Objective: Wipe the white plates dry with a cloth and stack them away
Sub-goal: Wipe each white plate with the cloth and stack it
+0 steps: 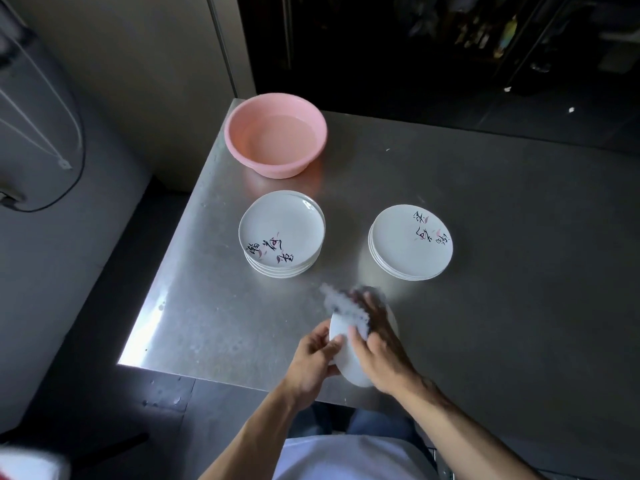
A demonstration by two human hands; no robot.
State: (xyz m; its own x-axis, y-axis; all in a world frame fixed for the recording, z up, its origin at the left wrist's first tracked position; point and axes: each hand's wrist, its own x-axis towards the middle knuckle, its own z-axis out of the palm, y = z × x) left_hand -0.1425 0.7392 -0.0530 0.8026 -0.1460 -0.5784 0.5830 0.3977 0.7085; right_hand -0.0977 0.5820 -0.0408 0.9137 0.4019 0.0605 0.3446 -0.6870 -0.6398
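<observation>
Near the table's front edge I hold a white plate (pixel 349 367) tilted on its side. My left hand (pixel 313 358) grips its left rim, thumb on the face. My right hand (pixel 379 348) presses a pale cloth (pixel 346 306), blurred with motion, against the plate's face. Two stacks of white plates with black and pink brush marks stand further back: one stack (pixel 282 233) at the centre left, the other stack (pixel 410 242) to its right.
A pink plastic basin (pixel 275 133) holding water sits at the steel table's far left corner. The table's left edge (pixel 166 271) drops to a dark floor. A grey appliance with a cable stands at the far left. Dark shelving runs behind the table.
</observation>
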